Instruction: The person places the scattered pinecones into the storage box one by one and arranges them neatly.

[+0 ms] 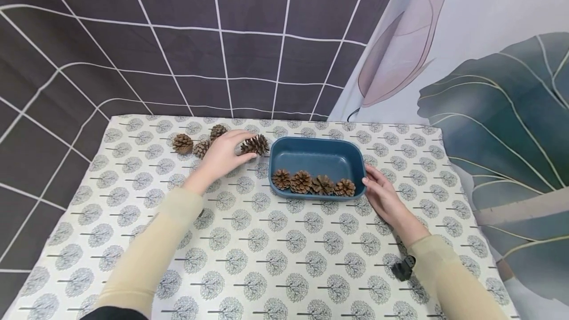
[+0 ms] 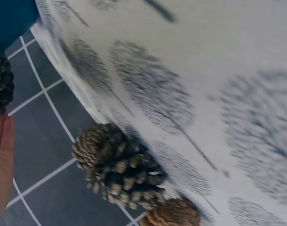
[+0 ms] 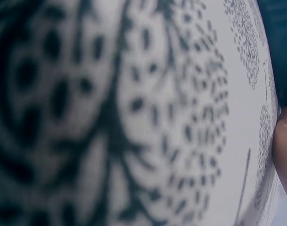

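My left hand (image 1: 224, 154) pinches a pinecone (image 1: 255, 145) between thumb and fingers, just left of the blue plastic bin (image 1: 317, 143). In the left wrist view the held pinecone (image 2: 1, 84) shows at the left edge, above the fingertips. Several pinecones (image 1: 301, 181) stand in a row along the near wall inside the bin. At the bin's right end, my right hand (image 1: 386, 195) holds the rim with the thumb, fingers against the outer side. The right wrist view catches only part of this hand (image 3: 285, 150) beside the dark blue wall.
Behind my left hand lie loose pinecones: a brown one (image 1: 182, 143), a paler one (image 1: 201, 149) and one farther back (image 1: 218, 132). A tree-print cloth (image 1: 275, 241) covers the table. A dark grid-patterned curtain (image 1: 186, 53) hangs behind; a leaf-print curtain (image 1: 502, 137) hangs at right.
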Demonstrator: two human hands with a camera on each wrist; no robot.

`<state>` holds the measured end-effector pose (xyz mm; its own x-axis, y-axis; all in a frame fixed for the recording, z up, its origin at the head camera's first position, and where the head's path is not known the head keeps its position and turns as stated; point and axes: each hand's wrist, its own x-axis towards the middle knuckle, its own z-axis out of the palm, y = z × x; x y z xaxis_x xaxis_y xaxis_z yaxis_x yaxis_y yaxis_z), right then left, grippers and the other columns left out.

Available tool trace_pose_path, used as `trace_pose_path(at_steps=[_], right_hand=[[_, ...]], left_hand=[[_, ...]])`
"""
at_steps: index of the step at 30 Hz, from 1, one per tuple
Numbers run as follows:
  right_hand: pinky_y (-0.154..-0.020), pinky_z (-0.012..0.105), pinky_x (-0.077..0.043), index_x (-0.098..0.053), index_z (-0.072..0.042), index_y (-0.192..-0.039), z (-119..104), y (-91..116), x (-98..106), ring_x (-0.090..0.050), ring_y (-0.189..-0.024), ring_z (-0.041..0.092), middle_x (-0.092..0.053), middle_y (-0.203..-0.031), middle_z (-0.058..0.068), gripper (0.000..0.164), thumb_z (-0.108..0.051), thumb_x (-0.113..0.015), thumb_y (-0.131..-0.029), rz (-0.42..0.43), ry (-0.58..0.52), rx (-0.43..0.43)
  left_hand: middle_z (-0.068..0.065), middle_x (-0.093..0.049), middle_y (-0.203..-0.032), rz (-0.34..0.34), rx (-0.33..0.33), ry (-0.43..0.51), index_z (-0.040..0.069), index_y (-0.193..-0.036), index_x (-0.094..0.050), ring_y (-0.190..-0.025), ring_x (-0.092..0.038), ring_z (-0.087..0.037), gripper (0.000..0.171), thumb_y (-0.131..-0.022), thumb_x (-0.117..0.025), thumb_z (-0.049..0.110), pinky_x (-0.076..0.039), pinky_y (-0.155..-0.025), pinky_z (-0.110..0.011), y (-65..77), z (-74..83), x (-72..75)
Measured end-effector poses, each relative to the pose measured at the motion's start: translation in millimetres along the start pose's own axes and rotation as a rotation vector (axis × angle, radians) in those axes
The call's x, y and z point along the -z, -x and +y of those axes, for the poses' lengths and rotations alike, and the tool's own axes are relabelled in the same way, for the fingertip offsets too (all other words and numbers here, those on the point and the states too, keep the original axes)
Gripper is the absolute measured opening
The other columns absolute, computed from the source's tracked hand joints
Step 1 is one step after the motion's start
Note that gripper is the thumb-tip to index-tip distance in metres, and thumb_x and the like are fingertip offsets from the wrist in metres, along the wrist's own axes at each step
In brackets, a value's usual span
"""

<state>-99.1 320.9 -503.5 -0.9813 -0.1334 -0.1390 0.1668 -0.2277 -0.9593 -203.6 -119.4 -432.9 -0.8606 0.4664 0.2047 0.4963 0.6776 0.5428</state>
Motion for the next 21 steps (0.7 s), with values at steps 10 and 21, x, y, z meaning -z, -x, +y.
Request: trace_pose_path(at_steps=[10,21], right_hand=[[-0.113,0.013,-0.048,-0.036,-0.006,-0.157,1,-1,1,-0.059,-0.128,0.001,-0.054,-0.143,-0.011,0.051,-0.002,-0.050,-0.109,-0.003,-0.008,0.004],[-0.114,0.014,-0.048,-0.045,-0.013,-0.154,1,0,1,-0.058,-0.130,0.003,-0.053,-0.146,-0.008,0.046,-0.002,-0.049,-0.109,-0.011,-0.016,0.022]], left_hand=[[-0.014,-0.062,-0.152,-0.015,-0.037,-0.003,0.008,-0.145,-0.064,-0.145,-0.055,-0.036,0.058,-0.093,-0.082,0.028,-0.038,-0.129,-0.055,-14.6,8.7,-3.1],[-0.013,-0.066,-0.148,-0.051,-0.107,0.023,0.008,-0.142,-0.066,-0.142,-0.057,-0.036,0.055,-0.093,-0.082,0.028,-0.038,-0.129,-0.056,-30.8,28.1,-4.3]])
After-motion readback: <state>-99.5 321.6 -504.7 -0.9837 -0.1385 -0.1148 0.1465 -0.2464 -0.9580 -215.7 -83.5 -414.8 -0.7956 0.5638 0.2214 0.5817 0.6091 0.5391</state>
